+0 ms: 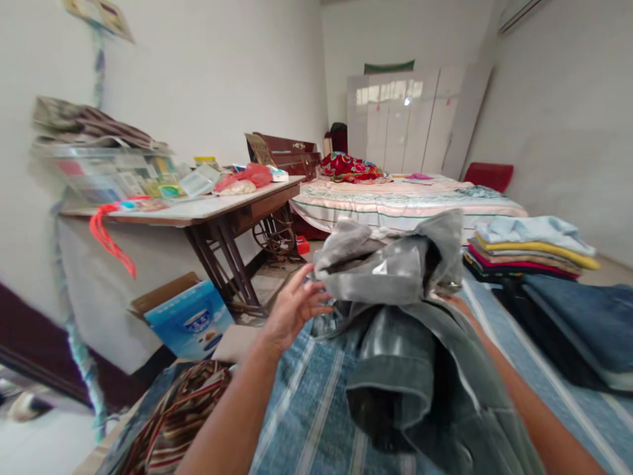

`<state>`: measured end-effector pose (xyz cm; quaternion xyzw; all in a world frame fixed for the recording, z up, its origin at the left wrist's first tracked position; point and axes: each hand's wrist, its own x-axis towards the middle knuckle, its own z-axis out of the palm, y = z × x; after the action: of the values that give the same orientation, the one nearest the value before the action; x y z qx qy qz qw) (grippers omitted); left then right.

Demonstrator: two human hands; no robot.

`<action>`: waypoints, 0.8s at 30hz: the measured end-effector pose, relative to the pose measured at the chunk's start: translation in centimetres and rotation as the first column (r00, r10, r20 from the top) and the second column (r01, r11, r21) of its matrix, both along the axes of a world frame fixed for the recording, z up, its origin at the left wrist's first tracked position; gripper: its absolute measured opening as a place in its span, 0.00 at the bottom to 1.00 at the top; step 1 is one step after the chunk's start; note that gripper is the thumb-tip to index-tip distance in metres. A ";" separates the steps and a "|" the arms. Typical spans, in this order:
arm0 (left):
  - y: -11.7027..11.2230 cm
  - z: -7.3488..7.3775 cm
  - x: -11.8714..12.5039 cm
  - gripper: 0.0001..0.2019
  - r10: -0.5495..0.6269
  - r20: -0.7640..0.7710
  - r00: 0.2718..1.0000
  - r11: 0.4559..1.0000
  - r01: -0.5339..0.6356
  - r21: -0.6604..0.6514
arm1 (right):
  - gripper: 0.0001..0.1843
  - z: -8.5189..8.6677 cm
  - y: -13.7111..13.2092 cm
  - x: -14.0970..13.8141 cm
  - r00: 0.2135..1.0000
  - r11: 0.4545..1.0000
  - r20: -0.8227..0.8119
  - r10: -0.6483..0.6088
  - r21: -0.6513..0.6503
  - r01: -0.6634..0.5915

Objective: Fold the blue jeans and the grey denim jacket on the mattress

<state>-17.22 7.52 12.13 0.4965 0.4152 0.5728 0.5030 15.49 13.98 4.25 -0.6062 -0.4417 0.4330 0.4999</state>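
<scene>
A grey jacket [390, 343] is bunched up in front of me above the blue striped bed cover [301, 396], its upper folds smeared by motion. One sleeve cuff hangs open toward me. At the jacket's left edge is my left hand [297, 303], fingers spread, the tips at or just beside the cloth; whether they press on it I cannot tell. My right hand [452, 305] reaches in from the right side, and its fingers are hidden behind the jacket's folds.
Folded shirts [531, 247] and folded dark trousers [583, 323] lie at right. A brown striped garment [182, 415] is at lower left. Beyond stand a sewing-machine table [198, 210], a blue carton [190, 320], another bed [405, 201] and a white wardrobe [395, 125].
</scene>
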 end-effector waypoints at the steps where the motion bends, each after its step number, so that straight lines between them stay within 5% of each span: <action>1: 0.7 -1.2 -0.2 0.44 0.039 -0.114 0.993 0.999 -0.042 -0.027 | 0.15 -0.8 -0.2 0.6 1.000 0.997 0.008 -0.006 -0.075 0.007; 5: 3.2 -5.9 -1.0 0.35 0.271 -0.481 0.834 0.950 -0.311 -0.003 | 0.19 -3.3 -2.9 3.3 0.999 0.973 0.010 -0.038 -0.227 0.039; 8: 4.8 -7.4 -1.0 0.29 0.301 -0.629 0.717 0.932 -0.361 0.035 | 0.24 -3.1 -4.2 4.4 0.998 0.979 0.064 0.008 -0.206 0.005; 14: 8.4 -7.0 -0.5 0.25 0.269 -0.833 0.484 0.893 -0.450 0.027 | 0.39 -1.9 -4.1 4.0 0.987 0.975 0.144 0.066 -0.221 -0.033; 17: 9.7 -6.1 -0.6 0.22 0.219 -0.882 0.418 0.905 -0.424 0.024 | 0.35 -2.5 -4.0 3.9 0.991 0.977 0.041 0.125 -0.180 -0.116; 24: 6.5 -5.3 0.4 0.21 0.144 -0.922 0.360 0.961 -0.275 0.043 | 0.24 -3.1 -4.2 4.3 0.986 0.975 -0.067 0.155 -0.148 -0.163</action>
<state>-16.81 14.05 6.87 0.6414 0.7159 0.2369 0.1413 19.83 9.79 1.11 -0.5935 -0.4403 0.5207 0.4275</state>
